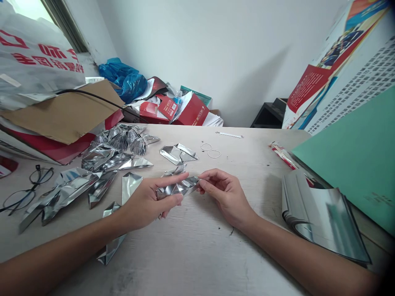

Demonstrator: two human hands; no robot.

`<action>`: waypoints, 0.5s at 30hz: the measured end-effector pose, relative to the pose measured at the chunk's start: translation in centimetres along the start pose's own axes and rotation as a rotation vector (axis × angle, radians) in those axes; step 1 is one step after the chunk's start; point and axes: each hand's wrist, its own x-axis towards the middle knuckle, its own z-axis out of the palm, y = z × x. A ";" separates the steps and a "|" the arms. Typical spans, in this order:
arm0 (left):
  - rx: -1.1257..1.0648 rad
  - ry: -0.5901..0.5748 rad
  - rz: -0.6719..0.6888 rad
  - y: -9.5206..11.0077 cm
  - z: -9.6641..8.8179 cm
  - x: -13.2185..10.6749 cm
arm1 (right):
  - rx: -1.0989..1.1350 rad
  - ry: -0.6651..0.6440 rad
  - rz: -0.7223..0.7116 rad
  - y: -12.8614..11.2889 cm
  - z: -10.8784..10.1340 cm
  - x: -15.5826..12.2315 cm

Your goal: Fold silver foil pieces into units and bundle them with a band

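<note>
Above the middle of the table, my left hand (148,201) grips a folded piece of silver foil (179,188), thumb on the near side and index finger stretched along the far side. The fingertips of my right hand (226,195) pinch the foil's pointed right end. Just beyond my hands lies another folded foil piece (178,153). More folded foil strips (70,185) spread over the left of the table, and one strip (131,185) is partly hidden by my left hand. Fan-shaped pleated foil pieces (123,137) are heaped at the back left.
Two thin white rings (214,153) and a small white strip (230,135) lie at the back. Eyeglasses (26,191) rest at far left, near a cardboard box (68,115). A stack of silver sheets (321,213) and a green board (354,160) stand at right.
</note>
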 end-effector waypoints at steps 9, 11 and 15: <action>0.127 -0.119 0.196 -0.2 0.4 -0.6 | 0.026 -0.026 0.083 -0.3 0.4 -0.3; 0.138 -0.103 0.208 -0.1 0.3 -0.6 | 0.042 -0.025 0.100 -0.4 0.5 -0.4; 0.161 -0.149 0.195 0.1 0.0 -0.7 | 0.016 -0.023 0.078 -0.6 0.8 -0.7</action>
